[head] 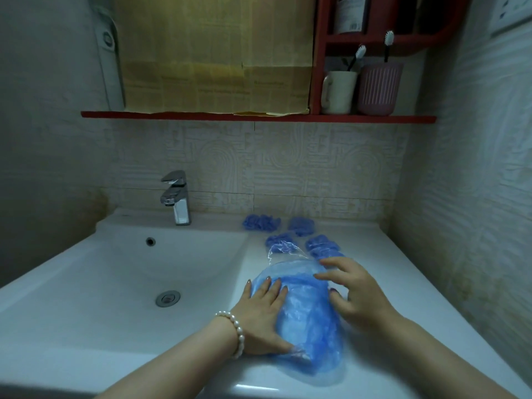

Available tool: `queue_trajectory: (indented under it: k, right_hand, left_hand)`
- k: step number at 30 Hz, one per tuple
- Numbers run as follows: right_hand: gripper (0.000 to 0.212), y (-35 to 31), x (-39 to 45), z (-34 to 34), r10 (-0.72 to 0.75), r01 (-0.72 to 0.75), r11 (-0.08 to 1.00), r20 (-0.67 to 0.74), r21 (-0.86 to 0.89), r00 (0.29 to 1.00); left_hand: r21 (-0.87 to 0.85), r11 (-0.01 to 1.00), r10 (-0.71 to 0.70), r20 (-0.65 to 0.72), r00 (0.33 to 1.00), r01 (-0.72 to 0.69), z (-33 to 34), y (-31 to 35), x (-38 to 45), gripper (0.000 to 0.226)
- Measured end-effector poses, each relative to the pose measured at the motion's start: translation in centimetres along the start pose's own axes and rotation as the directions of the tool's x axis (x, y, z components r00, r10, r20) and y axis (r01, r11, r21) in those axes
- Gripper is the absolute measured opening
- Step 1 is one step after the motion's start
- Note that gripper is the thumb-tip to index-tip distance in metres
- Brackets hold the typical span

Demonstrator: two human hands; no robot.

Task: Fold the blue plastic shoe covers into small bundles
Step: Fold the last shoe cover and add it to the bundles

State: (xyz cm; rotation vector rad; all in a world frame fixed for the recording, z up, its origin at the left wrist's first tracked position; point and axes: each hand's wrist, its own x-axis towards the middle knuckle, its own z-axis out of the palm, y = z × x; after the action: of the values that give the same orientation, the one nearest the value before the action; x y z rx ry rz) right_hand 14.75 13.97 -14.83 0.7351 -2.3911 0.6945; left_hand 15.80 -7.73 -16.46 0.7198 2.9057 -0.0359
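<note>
Blue shoe cover [308, 321] flat on counter [374, 249] | left hand [263, 315], right hand [355, 292] fingers spread, pressing | labels unreadable

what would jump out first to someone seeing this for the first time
Both hands pressing flat on a blue shoe cover on the white counter right of the sink basin: left hand on its near-left side, right hand on its far-right side. Behind it sit small blue bundles, and a red shelf runs across above.
</note>
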Motion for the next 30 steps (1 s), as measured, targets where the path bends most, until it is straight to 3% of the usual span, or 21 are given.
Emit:
queue_trajectory:
  k: [1, 2, 4, 6, 9, 12, 14, 15, 16, 18, 21, 23, 26, 28, 30]
  right_hand:
    - [0.05, -0.6, -0.1, -0.6, -0.006, 0.002, 0.998, 0.062, 0.055, 0.998]
    - [0.058, -1.6, -0.3, -1.2, 0.013, -0.036, 0.994, 0.228, 0.099, 0.974]
    - [0.09, -2.7, -1.4, -1.6, 0.061, -0.11, 0.993, 0.561, 0.053, 0.825]
    - [0.125, -2.3, -2.6, -1.6, 0.092, -0.101, 0.995, 0.675, -0.026, 0.732]
    - [0.118, -1.1, -3.3, -1.9, 0.12, -0.208, 0.977, 0.688, 0.046, 0.715]
    - [0.093, -1.2, -2.9, -2.7, 0.118, -0.253, 0.964, 0.724, 0.081, 0.68]
    - [0.063, -1.5, -2.9, -2.4, 0.107, -0.246, 0.965, 0.717, 0.093, 0.689]
    - [0.052, -1.7, -2.8, -2.2, 0.104, -0.25, 0.962, 0.699, 0.11, 0.708]
    - [0.049, -1.7, -2.8, -1.9, 0.108, -0.268, 0.954, 0.679, 0.134, 0.726]
    - [0.045, -1.9, -2.8, -1.6, 0.135, -0.319, 0.931, 0.642, 0.179, 0.755]
    - [0.024, -1.6, -2.8, -1.6, 0.211, -0.461, 0.838, 0.605, 0.292, 0.768]
    - [0.018, -1.5, -2.5, -1.9, 0.319, -0.567, 0.734, 0.548, 0.373, 0.773]
    - [0.027, -1.3, -1.2, -2.1, 0.464, -0.627, 0.64, 0.427, 0.445, 0.776]
    - [0.027, -1.1, 0.1, -1.6, 0.546, -0.677, 0.57, 0.401, 0.466, 0.736]
    - [0.026, -0.9, 1.6, -0.7, 0.622, -0.705, 0.601, 0.334, 0.376, 0.708]
  left_hand:
    - [0.0, 1.0, -0.006, 0.0, 1.0, 0.006, 0.0, 0.1, 0.0, 0.116]
    - [0.003, 1.0, -0.012, 0.004, 1.0, 0.012, 0.0, 0.1, 0.0, 0.117]
    - [0.001, 1.0, -0.026, 0.01, 1.0, 0.026, 0.1, 0.1, 0.1, 0.119]
    - [-0.008, 1.0, -0.027, 0.002, 1.0, 0.027, 0.1, 0.1, 0.0, 0.121]
    - [-0.108, 0.994, 0.003, 0.011, 1.0, -0.001, -0.4, -0.5, -0.1, 0.131]
    - [-0.381, 0.924, 0.04, -0.008, 0.999, -0.04, -0.8, -1.2, -0.3, 0.123]
    - [-0.675, 0.726, -0.008, -0.198, 0.98, -0.131, -0.8, -1.7, -0.5, 0.091]
    - [-0.736, 0.643, -0.067, -0.332, 0.941, -0.213, -0.7, -2.1, -0.7, 0.071]
    - [-0.728, 0.615, -0.11, -0.461, 0.881, -0.304, -0.6, -2.4, -1.0, 0.057]
    - [-0.631, 0.65, -0.06, -0.599, 0.798, -0.424, -0.6, -2.2, -2.0, 0.057]
    - [-0.461, 0.79, 0.141, -0.504, 0.852, -0.404, -0.3, -1.0, -3.7, 0.069]
    - [-0.504, 0.8, 0.104, -0.418, 0.903, -0.325, 0.4, -0.8, -3.4, 0.055]
    - [-0.805, 0.573, -0.196, -0.317, 0.928, -0.154, -0.4, -0.8, -2.0, 0.027]
    - [-0.884, 0.465, -0.328, -0.22, 0.918, -0.046, -1.1, -1.0, -0.7, 0.029]
    - [-0.905, 0.422, -0.423, -0.143, 0.895, 0.055, -1.7, -0.8, 0.4, 0.033]
